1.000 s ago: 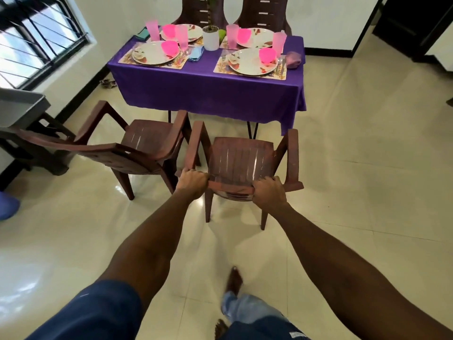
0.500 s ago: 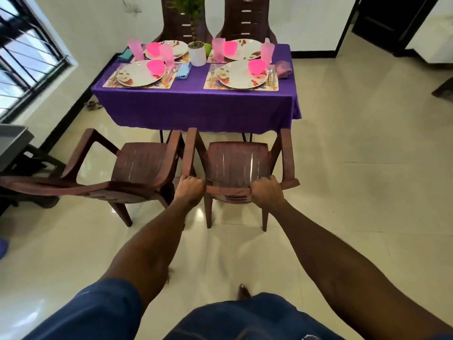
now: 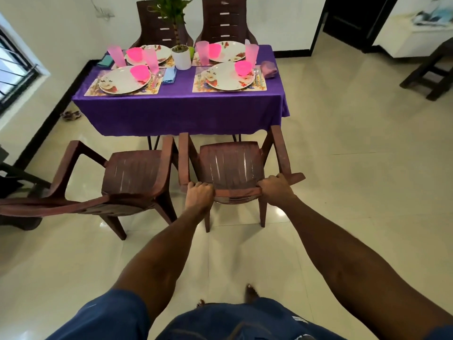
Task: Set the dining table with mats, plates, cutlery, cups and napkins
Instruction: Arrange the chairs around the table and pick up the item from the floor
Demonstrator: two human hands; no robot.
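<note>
Glossy cream tile floor (image 3: 343, 192), white walls (image 3: 282, 18) (black skirting), barred window (image 3: 14, 77) left, dark doorway (image 3: 348, 20).

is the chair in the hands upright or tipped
Upright: the chair has its visible legs on the floor, its top rail gripped by left hand and right hand.

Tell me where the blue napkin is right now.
In the head view, the blue napkin lies on the purple tablecloth, just right of the near-left placemat and below-left of the white plant pot.
</note>
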